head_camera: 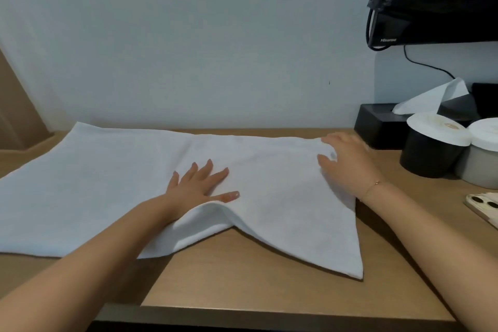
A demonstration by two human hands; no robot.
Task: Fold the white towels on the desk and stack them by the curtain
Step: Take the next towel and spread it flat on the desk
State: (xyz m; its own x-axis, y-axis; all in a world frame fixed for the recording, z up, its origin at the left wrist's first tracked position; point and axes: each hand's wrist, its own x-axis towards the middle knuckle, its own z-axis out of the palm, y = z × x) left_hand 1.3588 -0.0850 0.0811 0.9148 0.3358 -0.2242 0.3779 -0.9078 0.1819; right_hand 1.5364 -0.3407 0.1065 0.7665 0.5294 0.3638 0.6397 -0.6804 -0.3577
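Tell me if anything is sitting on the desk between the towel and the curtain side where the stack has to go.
Nothing visible does. The white towel already reaches toward the curtain at the desk's far left end. The cups, tissue box and phone all sit on the opposite, right side. Both hands rest directly on the towel.

A white towel [113,186] lies spread across a wooden desk [269,286], its near edge lifted into a hump at centre. The left hand [199,186] presses flat on the cloth with fingers spread, pointing toward one o'clock. The right hand [347,162], a thin bracelet [373,186] at its wrist, rests fingers-down on the towel's far right corner. At three o'clock stand two lidded cups [433,148], a black tissue box [377,124] behind them. A curtain [16,116] hangs at nine o'clock.
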